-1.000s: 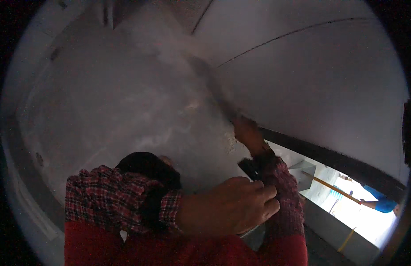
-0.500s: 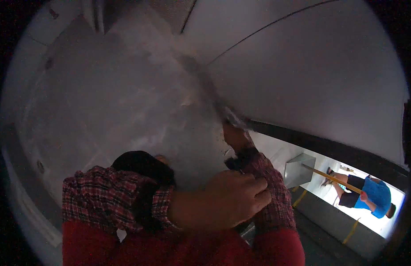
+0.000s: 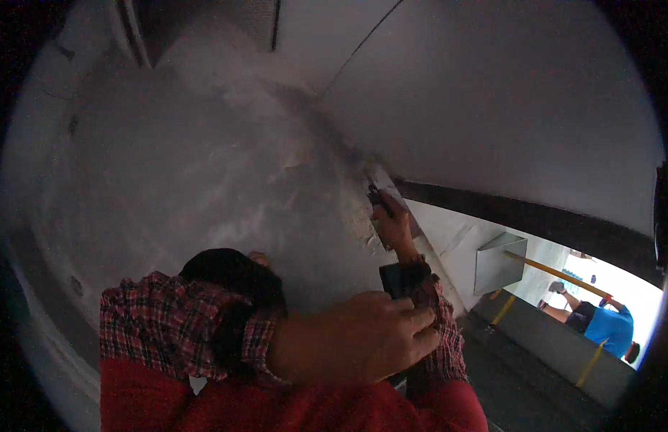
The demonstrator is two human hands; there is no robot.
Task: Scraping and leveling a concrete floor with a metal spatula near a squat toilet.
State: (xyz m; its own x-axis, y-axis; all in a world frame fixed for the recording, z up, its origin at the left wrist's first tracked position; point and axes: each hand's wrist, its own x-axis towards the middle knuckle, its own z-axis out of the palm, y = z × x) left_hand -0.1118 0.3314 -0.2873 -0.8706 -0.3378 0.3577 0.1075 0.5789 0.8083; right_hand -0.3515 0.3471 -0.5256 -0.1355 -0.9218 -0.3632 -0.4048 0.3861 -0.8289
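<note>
My right hand (image 3: 396, 229) reaches forward to the foot of the wall, closed round the dark handle of a trowel (image 3: 377, 197). The trowel's pale blade lies near the edge where the grey cement floor (image 3: 276, 180) meets the wall. Rough, crumbly mortar (image 3: 359, 219) shows beside that hand. My left hand (image 3: 362, 337) lies across my lap near my right forearm, fingers curled; whatever they may hold is hidden. A black watch-like band (image 3: 404, 277) sits on my right wrist.
A pale panel or wall (image 3: 492, 93) rises at the right, with a dark lower edge (image 3: 521, 219). Beyond it a person in a blue shirt (image 3: 611, 331) bends near a yellow-handled dustpan-like metal scoop (image 3: 501, 263). A dark door frame (image 3: 136, 32) stands far left.
My right hand with the trowel shows more plainly and the forearm has drawn slightly back. My left hand stays near my lap. The person in blue has bent lower, and the view has shifted slightly.
</note>
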